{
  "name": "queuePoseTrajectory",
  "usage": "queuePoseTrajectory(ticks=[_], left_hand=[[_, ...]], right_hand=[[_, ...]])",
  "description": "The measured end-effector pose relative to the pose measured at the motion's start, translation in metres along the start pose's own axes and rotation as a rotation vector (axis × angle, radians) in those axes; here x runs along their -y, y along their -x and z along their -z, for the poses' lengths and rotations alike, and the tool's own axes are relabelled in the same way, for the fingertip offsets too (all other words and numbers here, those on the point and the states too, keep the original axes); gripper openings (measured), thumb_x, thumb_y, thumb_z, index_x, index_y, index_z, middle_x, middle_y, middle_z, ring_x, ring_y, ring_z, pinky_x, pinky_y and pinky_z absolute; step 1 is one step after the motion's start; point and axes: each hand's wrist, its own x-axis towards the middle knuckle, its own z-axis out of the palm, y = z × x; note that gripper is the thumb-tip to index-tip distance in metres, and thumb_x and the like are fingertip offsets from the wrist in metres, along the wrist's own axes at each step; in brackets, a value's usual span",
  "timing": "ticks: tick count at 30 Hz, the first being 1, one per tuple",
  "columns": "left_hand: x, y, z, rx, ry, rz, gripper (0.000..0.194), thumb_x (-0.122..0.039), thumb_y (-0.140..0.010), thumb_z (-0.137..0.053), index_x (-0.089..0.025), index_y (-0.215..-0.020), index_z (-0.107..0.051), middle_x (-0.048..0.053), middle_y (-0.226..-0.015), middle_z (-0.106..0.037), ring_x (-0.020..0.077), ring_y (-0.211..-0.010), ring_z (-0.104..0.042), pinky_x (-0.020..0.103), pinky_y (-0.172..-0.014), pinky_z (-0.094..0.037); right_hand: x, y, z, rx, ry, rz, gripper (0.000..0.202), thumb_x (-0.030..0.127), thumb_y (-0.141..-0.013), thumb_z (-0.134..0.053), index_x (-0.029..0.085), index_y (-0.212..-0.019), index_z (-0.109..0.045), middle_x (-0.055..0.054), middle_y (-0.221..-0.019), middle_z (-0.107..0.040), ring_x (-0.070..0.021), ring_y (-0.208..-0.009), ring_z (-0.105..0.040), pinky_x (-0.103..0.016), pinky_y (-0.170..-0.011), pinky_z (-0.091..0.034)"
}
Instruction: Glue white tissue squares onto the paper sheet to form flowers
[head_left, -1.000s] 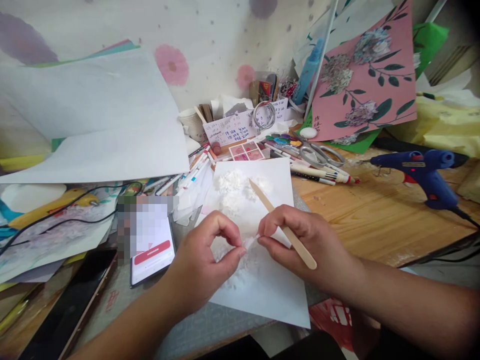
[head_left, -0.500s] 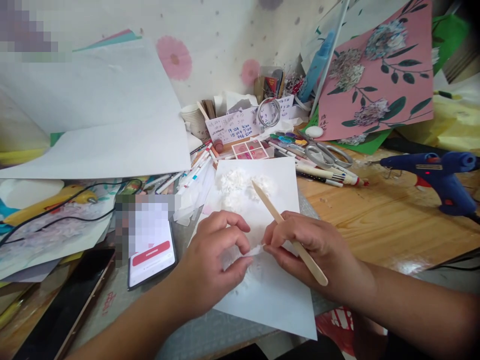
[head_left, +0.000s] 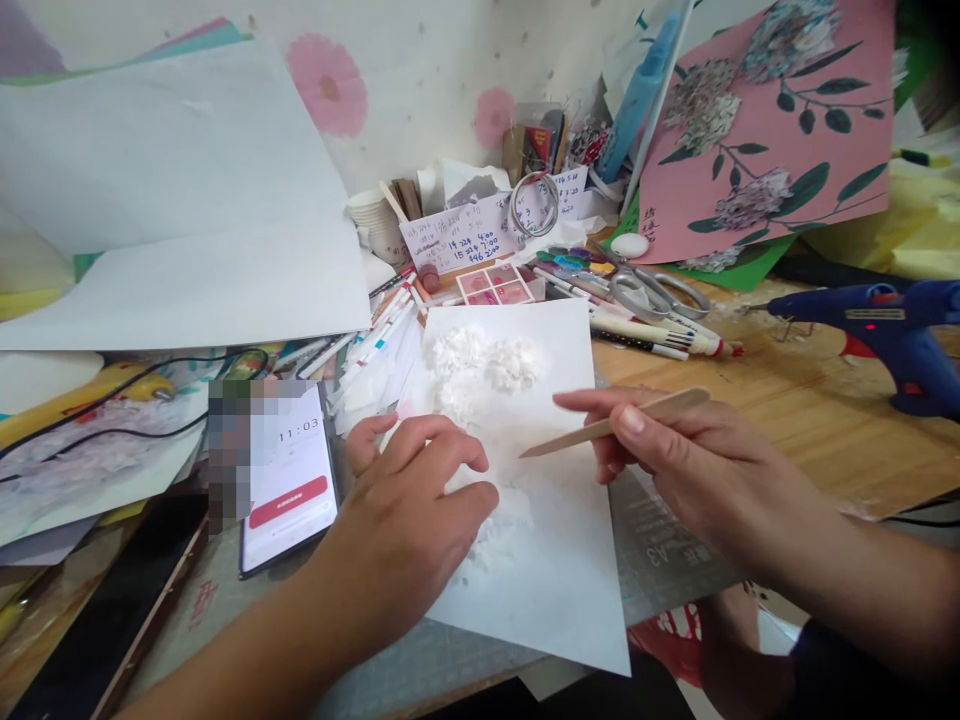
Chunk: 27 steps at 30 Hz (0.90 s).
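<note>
My left hand is over a white sheet of paper, fingers bent and index fingertip low. At that fingertip a small white paper piece shows, pinched there; the thumb is mostly hidden under the hand. My right hand is closed around a flat wooden stick, its pointed end aimed left above the sheet. Ruffled white paper clusters sit on the upper part of the sheet. Another pale ruffled cluster lies beside my left hand, partly covered by it.
A cutting mat lies under the sheet. To the left are a lit phone and a dark phone. A blue glue gun rests at right. Behind are scissors, pens and a pink flower picture.
My right hand has moved right, away from the left fingertips and the paper piece. The stick has swung from steep to nearly level. My left hand's little finger has spread outward.
</note>
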Motion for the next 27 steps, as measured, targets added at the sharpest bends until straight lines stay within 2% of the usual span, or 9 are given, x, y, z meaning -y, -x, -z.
queuePoseTrajectory(ticks=[3, 7, 14, 18, 23, 27], left_hand=[[-0.003, -0.001, 0.000, -0.006, -0.034, 0.001, 0.027, -0.010, -0.086, -0.047, -0.028, -0.079, -0.066, -0.001, -0.098, -0.064, 0.0229, -0.105, -0.049, 0.051, -0.097, -0.017], [-0.005, -0.002, 0.001, 0.032, -0.051, 0.007, 0.026, -0.010, -0.085, -0.048, -0.028, -0.079, -0.066, 0.000, -0.098, -0.063, 0.0247, -0.105, -0.049, 0.054, -0.096, -0.018], [-0.004, 0.000, -0.001, 0.025, 0.001, -0.005, 0.024, -0.013, -0.087, -0.048, -0.026, -0.079, -0.066, 0.001, -0.099, -0.061, 0.0233, -0.104, -0.047, 0.054, -0.098, -0.016], [-0.001, -0.001, 0.003, 0.023, 0.079, 0.035, 0.021, -0.014, -0.086, -0.050, -0.027, -0.082, -0.065, 0.000, -0.099, -0.061, 0.0224, -0.102, -0.048, 0.051, -0.096, -0.019], [0.004, -0.001, 0.010, 0.091, 0.222, 0.084, 0.014, -0.019, -0.086, -0.052, -0.025, -0.083, -0.064, 0.002, -0.097, -0.059, 0.0209, -0.097, -0.049, 0.045, -0.092, -0.027], [0.006, 0.000, 0.009, 0.171, 0.245, 0.099, 0.012, -0.017, -0.082, -0.054, -0.025, -0.081, -0.062, 0.001, -0.101, -0.058, 0.0204, -0.099, -0.047, 0.046, -0.094, -0.026]], right_hand=[[0.011, 0.006, -0.003, -0.018, 0.086, 0.036, 0.035, 0.037, -0.093, -0.048, 0.022, -0.065, -0.064, -0.005, -0.084, -0.070, -0.0179, -0.077, -0.065, -0.025, -0.057, -0.050], [0.013, 0.011, -0.009, -0.006, 0.107, 0.065, 0.030, 0.031, -0.094, -0.047, 0.022, -0.072, -0.066, -0.002, -0.074, -0.068, -0.0126, -0.065, -0.062, -0.023, -0.057, -0.050], [0.003, 0.010, -0.018, 0.034, 0.096, 0.042, 0.031, 0.029, -0.093, -0.046, 0.022, -0.070, -0.065, -0.001, -0.069, -0.066, -0.0126, -0.063, -0.061, -0.023, -0.057, -0.049], [0.000, 0.009, -0.021, 0.040, 0.104, -0.058, 0.033, 0.032, -0.093, -0.045, 0.022, -0.069, -0.066, -0.001, -0.070, -0.066, -0.0129, -0.065, -0.061, -0.023, -0.059, -0.048], [-0.006, 0.009, -0.023, 0.020, 0.051, -0.240, 0.041, 0.041, -0.091, -0.044, 0.022, -0.061, -0.064, -0.006, -0.088, -0.071, -0.0169, -0.075, -0.064, -0.026, -0.062, -0.050], [-0.009, 0.006, -0.024, 0.048, 0.023, -0.279, 0.041, 0.042, -0.090, -0.045, 0.022, -0.059, -0.064, -0.005, -0.082, -0.070, -0.0161, -0.068, -0.063, -0.027, -0.059, -0.051]])
